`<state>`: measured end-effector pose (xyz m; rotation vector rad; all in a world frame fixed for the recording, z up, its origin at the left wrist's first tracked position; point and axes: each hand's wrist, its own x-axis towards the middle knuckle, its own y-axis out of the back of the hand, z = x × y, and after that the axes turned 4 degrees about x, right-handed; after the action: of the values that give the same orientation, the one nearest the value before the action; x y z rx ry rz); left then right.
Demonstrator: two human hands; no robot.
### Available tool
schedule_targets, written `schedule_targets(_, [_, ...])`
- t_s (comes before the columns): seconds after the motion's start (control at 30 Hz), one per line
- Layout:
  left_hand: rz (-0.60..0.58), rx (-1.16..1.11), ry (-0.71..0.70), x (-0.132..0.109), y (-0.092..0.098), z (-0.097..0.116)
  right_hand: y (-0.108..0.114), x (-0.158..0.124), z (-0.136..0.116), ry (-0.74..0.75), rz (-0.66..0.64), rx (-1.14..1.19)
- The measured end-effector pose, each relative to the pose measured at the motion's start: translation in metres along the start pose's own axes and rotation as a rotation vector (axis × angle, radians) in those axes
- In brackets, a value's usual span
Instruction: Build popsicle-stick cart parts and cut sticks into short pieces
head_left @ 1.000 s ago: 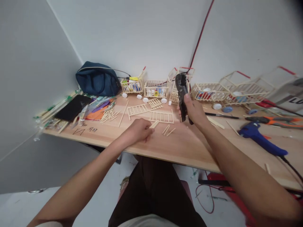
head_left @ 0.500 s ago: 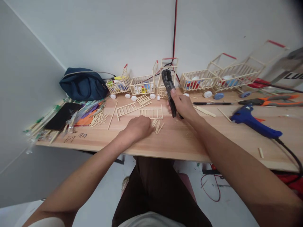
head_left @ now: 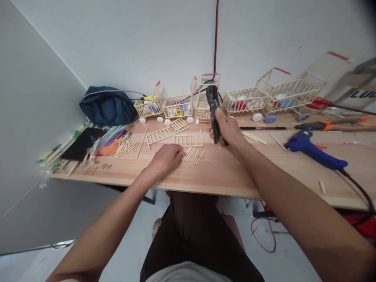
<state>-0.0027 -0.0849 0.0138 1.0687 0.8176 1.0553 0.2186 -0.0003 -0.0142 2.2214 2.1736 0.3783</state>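
My right hand [head_left: 227, 127] is wrapped round the handles of black pliers [head_left: 214, 107], whose head points up and away; the exact type is unclear. On the tabletop, my left hand [head_left: 167, 158] lies with its fingers curled together, its fingertips beside several short wooden sticks [head_left: 192, 154]. Anything pinched there is hidden from me. Just beyond that hand are a ladder-like stick frame [head_left: 188, 140], a second such frame [head_left: 158, 136] and a small stick grid [head_left: 179, 125].
Along the wall stand several miniature stick carts [head_left: 178, 106] with bottle-cap-like wheels. A blue glue gun [head_left: 315, 150], orange-handled pliers [head_left: 335, 124] and a black pen [head_left: 263, 128] lie to the right. Leftward are a blue pouch [head_left: 107, 105], a black phone-like slab [head_left: 83, 143] and loose sticks [head_left: 125, 147].
My left hand has drawn slightly left, uncovering more of the short sticks. The pliers stay in my right hand, tilted a little more upright. The view has shifted slightly.
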Motion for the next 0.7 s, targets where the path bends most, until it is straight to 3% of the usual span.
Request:
schedule_targets(0.17, [0.097, -0.031, 0.069, -0.002, -0.004, 0.001, 0.0, -0.001, -0.001, -0.005, 0.004, -0.002])
schedule_targets(0.7, [0.064, -0.051, 0.079, 0.0, -0.011, 0.004, 0.0, -0.001, 0.002, -0.012, -0.001, 0.043])
